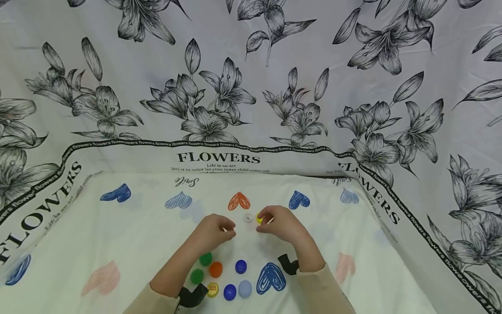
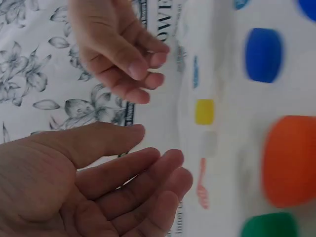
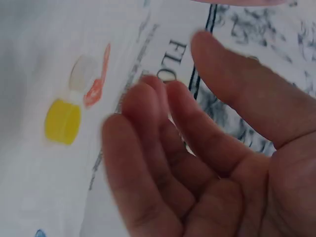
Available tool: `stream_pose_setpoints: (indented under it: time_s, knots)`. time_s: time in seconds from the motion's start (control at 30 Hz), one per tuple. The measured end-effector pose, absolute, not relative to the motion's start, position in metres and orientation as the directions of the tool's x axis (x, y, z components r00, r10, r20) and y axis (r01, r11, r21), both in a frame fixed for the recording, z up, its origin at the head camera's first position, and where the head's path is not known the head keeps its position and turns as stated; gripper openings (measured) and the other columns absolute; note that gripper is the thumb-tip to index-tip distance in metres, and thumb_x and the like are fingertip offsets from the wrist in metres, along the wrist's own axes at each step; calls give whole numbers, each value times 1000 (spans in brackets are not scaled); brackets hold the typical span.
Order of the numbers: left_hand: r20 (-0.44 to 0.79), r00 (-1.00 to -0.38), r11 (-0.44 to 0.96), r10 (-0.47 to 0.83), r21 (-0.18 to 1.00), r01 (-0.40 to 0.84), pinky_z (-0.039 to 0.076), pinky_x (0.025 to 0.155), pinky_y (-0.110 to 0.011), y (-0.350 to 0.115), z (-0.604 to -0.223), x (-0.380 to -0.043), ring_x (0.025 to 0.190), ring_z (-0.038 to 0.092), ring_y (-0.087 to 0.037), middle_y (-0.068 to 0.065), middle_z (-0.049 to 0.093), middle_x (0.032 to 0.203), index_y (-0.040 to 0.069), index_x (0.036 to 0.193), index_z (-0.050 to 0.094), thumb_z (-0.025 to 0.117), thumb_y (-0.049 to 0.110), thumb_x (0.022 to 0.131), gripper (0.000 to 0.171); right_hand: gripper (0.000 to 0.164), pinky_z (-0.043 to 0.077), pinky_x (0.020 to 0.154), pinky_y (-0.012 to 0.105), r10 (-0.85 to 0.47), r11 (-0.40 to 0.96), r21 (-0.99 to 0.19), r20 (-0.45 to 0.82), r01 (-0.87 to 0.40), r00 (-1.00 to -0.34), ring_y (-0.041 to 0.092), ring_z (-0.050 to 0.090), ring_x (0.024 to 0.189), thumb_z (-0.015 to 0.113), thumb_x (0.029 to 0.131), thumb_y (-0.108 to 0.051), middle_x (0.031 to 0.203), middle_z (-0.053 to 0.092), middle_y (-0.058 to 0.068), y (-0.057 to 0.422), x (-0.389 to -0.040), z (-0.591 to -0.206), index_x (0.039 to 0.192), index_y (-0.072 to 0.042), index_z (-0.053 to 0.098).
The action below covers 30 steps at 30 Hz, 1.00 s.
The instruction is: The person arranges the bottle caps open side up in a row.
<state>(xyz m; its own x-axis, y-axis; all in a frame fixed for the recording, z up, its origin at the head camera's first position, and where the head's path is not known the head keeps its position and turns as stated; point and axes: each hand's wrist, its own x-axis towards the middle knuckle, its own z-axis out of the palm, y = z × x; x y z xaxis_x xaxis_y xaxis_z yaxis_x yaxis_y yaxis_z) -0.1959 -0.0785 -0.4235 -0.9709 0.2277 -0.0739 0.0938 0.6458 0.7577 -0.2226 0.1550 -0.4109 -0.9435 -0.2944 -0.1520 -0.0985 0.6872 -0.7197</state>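
Well, both your hands are released: your left hand (image 1: 211, 232) and your right hand (image 1: 282, 223) face each other near the centre of the head view, fingers loosely bent and grasping nothing. Nearest your right hand sits a yellow cap (image 3: 62, 121), partly hidden by its fingers from above, yet apart from them in the right wrist view. You see it as bright, short and cylindrical. Just beside it is a clear cap (image 1: 248, 217), round, whitish and see-through, below the orange-red heart (image 1: 239, 201) printed on the cloth-covered bench (image 1: 137, 235). At lower centre, you have two green caps (image 1: 197, 276), an orange cap (image 1: 215, 269), two dark blue caps (image 1: 229, 292), a light blue cap (image 1: 245, 288) and a lettered yellow cap (image 1: 212, 289).
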Motion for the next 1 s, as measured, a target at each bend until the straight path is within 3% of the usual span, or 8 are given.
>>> stream_pose_setpoints:
  time_s: [0.27, 0.5, 0.67, 0.87, 1.0]
  knots:
    - [-155, -880, 632, 449, 752, 189, 56, 70, -36, -78, -449, -179, 75, 61, -18, -1, 71, 89, 1, 102, 78, 83, 5, 82, 21, 29, 52, 72, 30, -458, 824, -501, -317, -263, -831, 15, 57, 74, 91, 76, -11, 78, 63, -5, 110, -193, -417, 100, -11, 74]
    - [-168, -884, 708, 436, 670, 222, 49, 65, -30, -58, -453, -158, 66, 54, -13, 6, 63, 75, 10, 87, 76, 77, -2, 79, 14, 31, 52, 71, 27, -463, 870, -345, -331, -351, -822, 13, 54, 67, 96, 68, -11, 73, 62, -5, 92, -183, -434, 90, -8, 74]
    - [-151, -887, 721, 436, 649, 244, 37, 55, -26, -53, -453, -157, 57, 47, -12, 5, 54, 63, 13, 74, 70, 75, -4, 80, 19, 32, 51, 70, 26, -463, 870, -344, -320, -354, -827, 12, 54, 66, 97, 66, -13, 72, 61, -6, 93, -185, -436, 88, -9, 74]
    - [-94, -916, 724, 389, 646, 241, 52, 69, -32, -64, -445, -165, 69, 56, -14, 4, 63, 72, 5, 80, 75, 75, -1, 85, 9, 19, 50, 69, 25, -500, 825, -429, -251, -368, -829, 11, 53, 67, 90, 78, -14, 73, 61, -6, 95, -187, -435, 91, -7, 76]
    - [-16, -942, 666, 334, 711, 224, 55, 68, -34, -76, -442, -176, 73, 60, -15, 2, 69, 80, 4, 88, 79, 75, 4, 90, 4, 13, 51, 71, 26, -502, 763, -554, -184, -333, -845, 13, 56, 72, 80, 90, -12, 80, 65, -4, 98, -192, -430, 101, -5, 77]
